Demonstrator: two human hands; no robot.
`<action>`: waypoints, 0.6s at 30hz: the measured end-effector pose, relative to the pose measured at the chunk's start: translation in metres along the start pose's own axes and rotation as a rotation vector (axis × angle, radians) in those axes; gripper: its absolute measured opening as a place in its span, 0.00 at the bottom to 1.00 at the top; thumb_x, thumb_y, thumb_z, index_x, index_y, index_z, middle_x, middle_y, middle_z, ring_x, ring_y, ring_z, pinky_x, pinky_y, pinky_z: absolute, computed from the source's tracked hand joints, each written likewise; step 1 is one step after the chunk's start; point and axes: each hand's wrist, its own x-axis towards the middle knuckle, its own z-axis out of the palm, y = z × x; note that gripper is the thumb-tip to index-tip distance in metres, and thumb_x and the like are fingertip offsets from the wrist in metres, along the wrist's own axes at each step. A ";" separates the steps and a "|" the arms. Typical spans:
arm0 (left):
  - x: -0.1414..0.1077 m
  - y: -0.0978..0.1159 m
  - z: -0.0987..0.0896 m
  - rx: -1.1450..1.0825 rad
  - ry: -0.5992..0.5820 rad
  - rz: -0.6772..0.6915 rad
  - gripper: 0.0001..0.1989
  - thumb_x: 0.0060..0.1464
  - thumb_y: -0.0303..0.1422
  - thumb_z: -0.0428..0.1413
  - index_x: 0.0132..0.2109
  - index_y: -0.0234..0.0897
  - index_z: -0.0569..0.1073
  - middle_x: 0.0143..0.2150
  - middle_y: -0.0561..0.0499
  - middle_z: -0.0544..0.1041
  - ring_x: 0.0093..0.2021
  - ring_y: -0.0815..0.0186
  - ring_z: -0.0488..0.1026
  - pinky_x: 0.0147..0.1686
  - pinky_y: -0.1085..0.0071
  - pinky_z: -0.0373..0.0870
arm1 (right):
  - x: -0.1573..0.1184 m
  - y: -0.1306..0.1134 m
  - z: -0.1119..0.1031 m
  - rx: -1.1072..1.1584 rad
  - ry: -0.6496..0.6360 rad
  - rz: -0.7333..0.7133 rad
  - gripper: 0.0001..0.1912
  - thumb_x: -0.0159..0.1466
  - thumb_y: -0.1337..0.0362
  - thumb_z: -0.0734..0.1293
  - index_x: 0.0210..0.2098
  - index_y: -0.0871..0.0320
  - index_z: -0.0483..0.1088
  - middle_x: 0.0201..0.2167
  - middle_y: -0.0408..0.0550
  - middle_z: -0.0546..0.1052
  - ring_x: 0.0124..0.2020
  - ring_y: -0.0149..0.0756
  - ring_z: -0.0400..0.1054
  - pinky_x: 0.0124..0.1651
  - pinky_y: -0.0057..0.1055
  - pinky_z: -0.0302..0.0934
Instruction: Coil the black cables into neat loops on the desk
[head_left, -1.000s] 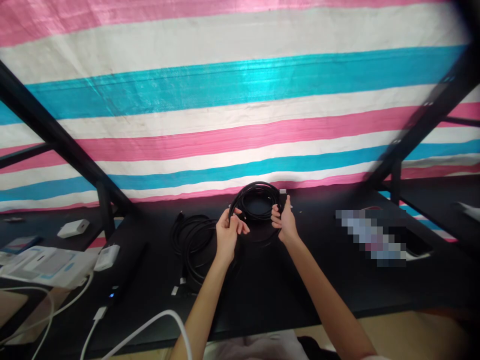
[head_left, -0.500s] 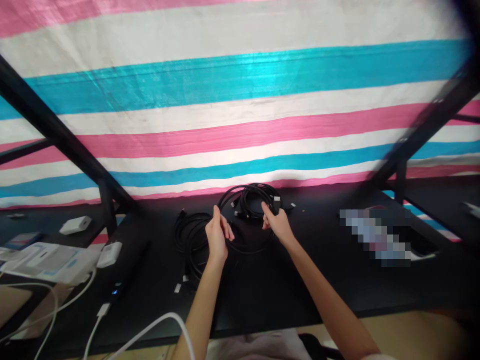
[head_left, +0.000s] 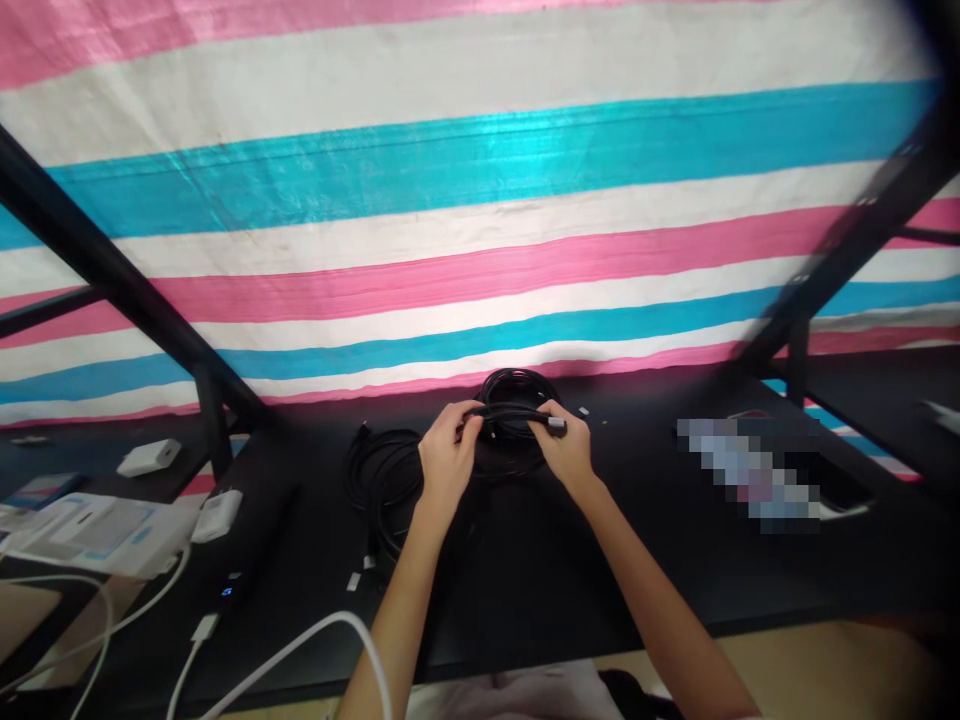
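Between my two hands is a looped black cable (head_left: 511,411), raised a little above the black table (head_left: 540,580). My left hand (head_left: 448,445) is closed around the left side of the loop, thumb pressed on top. On the other side my right hand (head_left: 564,445) grips the cable near its plug (head_left: 556,427), which shows a pale metal end. Just behind lies another coil of black cable (head_left: 517,376), partly covered by the held one. To the left of my left hand rests a further pile of coiled black cables (head_left: 382,465).
Small white tags (head_left: 353,581) lie near the left pile. A black device with a lit display (head_left: 228,590) and a white cable (head_left: 330,620) are at left, beside white adapters (head_left: 217,515) and a white box (head_left: 90,535). A phone (head_left: 832,480) lies at right. Black frame bars slant on both sides.
My hands have come closer together, drawing the wide cable loop into a narrower bundle. My left fingers have closed on it, and the plug at my right hand has tipped from upright to sideways.
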 end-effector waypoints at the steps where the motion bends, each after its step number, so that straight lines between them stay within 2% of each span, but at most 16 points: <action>1: 0.002 0.001 0.001 0.022 -0.032 0.004 0.09 0.52 0.38 0.56 0.37 0.42 0.78 0.33 0.49 0.77 0.33 0.64 0.71 0.35 0.74 0.61 | 0.001 0.000 -0.001 -0.057 0.011 -0.018 0.17 0.57 0.52 0.65 0.20 0.57 0.64 0.16 0.38 0.61 0.20 0.28 0.54 0.27 0.26 0.49; 3: 0.006 0.001 0.002 0.052 -0.072 0.007 0.07 0.47 0.39 0.60 0.30 0.42 0.78 0.26 0.51 0.75 0.28 0.65 0.69 0.32 0.74 0.59 | 0.002 0.000 -0.003 -0.200 0.055 -0.079 0.19 0.58 0.51 0.65 0.18 0.57 0.64 0.16 0.39 0.62 0.20 0.29 0.56 0.27 0.27 0.49; 5: 0.010 0.002 0.001 0.089 -0.089 0.001 0.10 0.45 0.40 0.61 0.23 0.40 0.76 0.19 0.52 0.72 0.23 0.67 0.66 0.28 0.75 0.55 | 0.002 0.000 -0.004 -0.274 0.096 -0.122 0.19 0.57 0.52 0.65 0.16 0.57 0.63 0.16 0.42 0.64 0.22 0.31 0.58 0.29 0.28 0.49; 8: 0.016 0.003 -0.003 0.133 -0.183 -0.014 0.15 0.46 0.40 0.60 0.18 0.39 0.74 0.14 0.53 0.68 0.19 0.69 0.63 0.24 0.75 0.51 | 0.002 0.000 -0.004 -0.108 0.056 -0.071 0.16 0.53 0.57 0.67 0.15 0.57 0.62 0.15 0.41 0.63 0.21 0.32 0.57 0.29 0.29 0.49; 11: 0.017 0.003 -0.005 0.027 -0.259 -0.091 0.13 0.44 0.40 0.62 0.20 0.38 0.75 0.14 0.55 0.67 0.18 0.70 0.61 0.22 0.75 0.51 | 0.001 -0.001 -0.003 0.072 -0.017 -0.014 0.17 0.51 0.60 0.67 0.13 0.57 0.58 0.12 0.38 0.57 0.18 0.28 0.52 0.25 0.28 0.46; 14: 0.010 -0.001 -0.001 -0.200 -0.153 -0.222 0.15 0.41 0.40 0.64 0.18 0.36 0.71 0.13 0.56 0.65 0.16 0.71 0.59 0.21 0.74 0.53 | 0.002 0.000 -0.001 0.205 0.033 0.052 0.17 0.51 0.60 0.67 0.13 0.56 0.56 0.12 0.37 0.55 0.17 0.27 0.49 0.23 0.28 0.45; 16: 0.004 -0.005 0.005 -0.295 -0.056 -0.281 0.19 0.43 0.42 0.62 0.15 0.36 0.67 0.11 0.57 0.62 0.15 0.71 0.60 0.21 0.73 0.54 | 0.003 0.002 0.000 0.315 0.114 0.122 0.17 0.53 0.58 0.67 0.15 0.56 0.57 0.13 0.37 0.55 0.17 0.27 0.49 0.22 0.28 0.46; 18: -0.004 -0.007 0.015 -0.330 0.006 -0.304 0.24 0.48 0.45 0.58 0.13 0.38 0.61 0.10 0.57 0.59 0.15 0.71 0.62 0.21 0.73 0.56 | 0.006 0.003 0.002 0.435 0.174 0.195 0.19 0.55 0.55 0.65 0.16 0.55 0.53 0.13 0.36 0.53 0.15 0.26 0.46 0.19 0.28 0.44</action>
